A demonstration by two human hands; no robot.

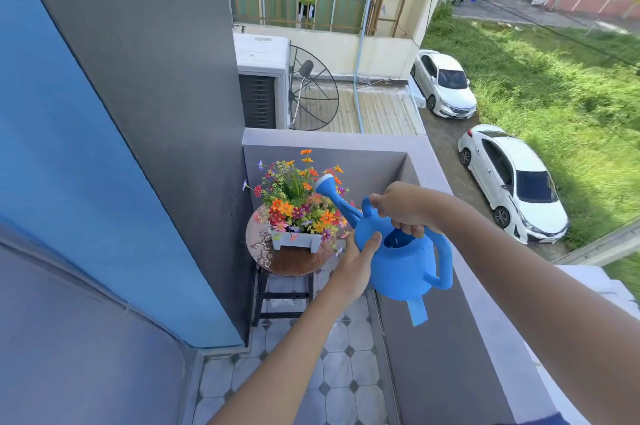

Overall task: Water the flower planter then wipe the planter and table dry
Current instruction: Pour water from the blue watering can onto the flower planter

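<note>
A white planter [297, 241] full of orange, red and purple flowers [298, 199] stands on a small round wooden table [287, 262] in the balcony corner. The tabletop shows wet, shiny patches on its left side. I hold a blue watering can [403, 263] in the air to the right of the planter, with its white-tipped spout [327, 182] over the flowers. My right hand [401, 208] grips the can's top handle. My left hand [356, 263] presses against the can's left side.
A grey parapet wall [436, 161] runs along the right and behind the table. A blue and grey wall [145, 147] closes the left. The floor [332, 372] is tiled. Below lie two white cars [512, 178] and grass.
</note>
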